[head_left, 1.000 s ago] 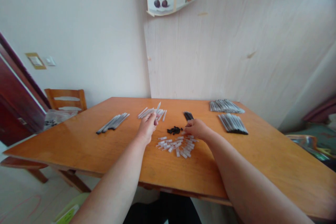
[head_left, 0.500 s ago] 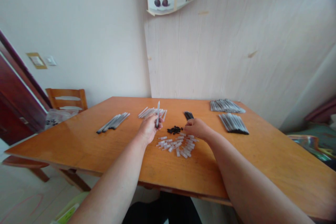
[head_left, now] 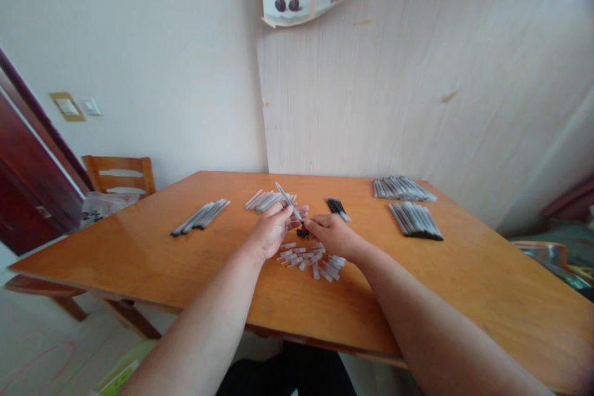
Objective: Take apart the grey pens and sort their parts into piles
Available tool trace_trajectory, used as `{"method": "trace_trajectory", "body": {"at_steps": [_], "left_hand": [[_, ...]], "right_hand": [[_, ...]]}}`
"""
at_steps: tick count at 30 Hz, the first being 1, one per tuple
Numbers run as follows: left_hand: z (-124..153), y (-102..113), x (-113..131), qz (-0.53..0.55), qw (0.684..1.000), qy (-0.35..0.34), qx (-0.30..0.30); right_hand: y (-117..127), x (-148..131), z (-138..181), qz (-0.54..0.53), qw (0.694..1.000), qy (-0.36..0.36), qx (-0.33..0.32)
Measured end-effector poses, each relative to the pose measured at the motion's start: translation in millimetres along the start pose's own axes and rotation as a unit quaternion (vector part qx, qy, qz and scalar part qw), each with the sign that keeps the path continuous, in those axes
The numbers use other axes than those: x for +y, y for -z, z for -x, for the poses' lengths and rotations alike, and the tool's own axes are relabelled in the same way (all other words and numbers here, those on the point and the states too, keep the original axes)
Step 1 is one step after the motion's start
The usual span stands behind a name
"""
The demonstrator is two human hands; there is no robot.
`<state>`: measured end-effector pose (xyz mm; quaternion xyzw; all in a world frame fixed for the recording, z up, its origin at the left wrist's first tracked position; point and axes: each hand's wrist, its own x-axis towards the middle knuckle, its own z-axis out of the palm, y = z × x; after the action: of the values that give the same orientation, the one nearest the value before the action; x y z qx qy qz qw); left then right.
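My left hand [head_left: 275,228] grips a slim grey pen [head_left: 288,200], its pointed end tilted up and to the left. At the pen's dark lower end, my right hand [head_left: 330,232] pinches with thumb and fingers; whether a small black piece is between them is hidden. Under the hands lies a pile of small black plugs [head_left: 302,232], partly covered. Nearer to me spread several translucent white caps [head_left: 304,258]. Just beyond the right hand is a small bundle of black refills [head_left: 337,207], and behind the left hand lie clear white tubes [head_left: 266,200].
Grey pens with black ends [head_left: 202,218] lie on the left of the wooden table [head_left: 208,272]. Two more rows of pens [head_left: 416,221] rest at the right. A wooden chair [head_left: 118,174] stands beyond the left edge, and the wall [head_left: 343,105] rises behind.
My right hand has moved left from beside the black refills to the pen's lower end. The pen, upright before, now leans left in my left hand, which has shifted slightly right.
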<state>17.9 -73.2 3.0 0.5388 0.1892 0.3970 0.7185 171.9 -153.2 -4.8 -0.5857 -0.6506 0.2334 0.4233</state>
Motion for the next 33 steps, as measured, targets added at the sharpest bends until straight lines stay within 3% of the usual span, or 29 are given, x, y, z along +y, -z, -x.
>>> {"method": "trace_trajectory", "body": {"at_steps": [6,14,24,33], "left_hand": [[1.6,-3.5,-0.9,0.018,1.000,0.000,-0.011],[-2.0,0.0,-3.9,0.036,0.999,0.007,0.003],[-3.6,-2.2,-4.3,0.035,0.999,0.004,0.037],[-3.2,-1.7,-4.5,0.040,0.998,0.000,0.041]], "right_hand": [[-2.2,2.7,-1.7,-0.083,0.996,-0.017,0.000],[-4.2,-2.5,-3.6,-0.092,0.995,-0.033,0.038],[-5.1,-1.2,-4.6,0.029,0.994,0.018,0.108],[-7.7,8.6,-6.7,-0.009,0.998,0.002,0.060]]}}
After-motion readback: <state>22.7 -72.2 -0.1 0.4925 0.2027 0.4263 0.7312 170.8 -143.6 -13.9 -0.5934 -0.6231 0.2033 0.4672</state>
